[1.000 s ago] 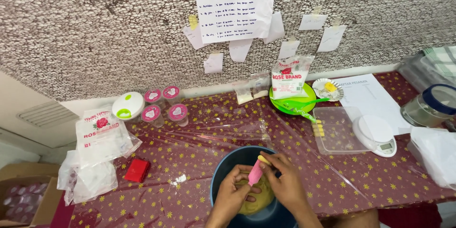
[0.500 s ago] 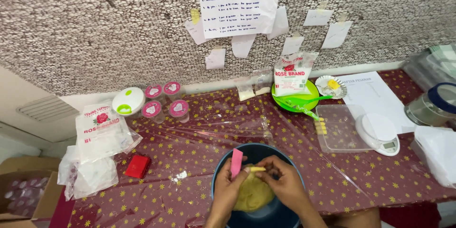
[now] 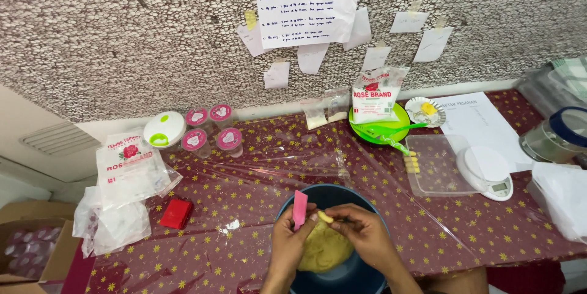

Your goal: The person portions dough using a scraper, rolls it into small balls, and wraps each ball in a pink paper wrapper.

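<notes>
Over the dark blue bowl (image 3: 333, 199) of yellow dough (image 3: 324, 248), the left hand (image 3: 290, 242) grips a pink scraper (image 3: 299, 209) while the right hand (image 3: 364, 233) pinches a dough bit (image 3: 326, 217), with a red box (image 3: 177, 213) and a white scale (image 3: 488, 171) on the worktop (image 3: 257, 165) nearby.

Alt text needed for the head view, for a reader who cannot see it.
Two hands work over a dark blue bowl of yellow dough: the left hand holds a pink scraper, the right hand pinches a small dough piece. Flour bags, pink-lidded cups and a white scale sit around on the star-patterned tablecloth.
</notes>
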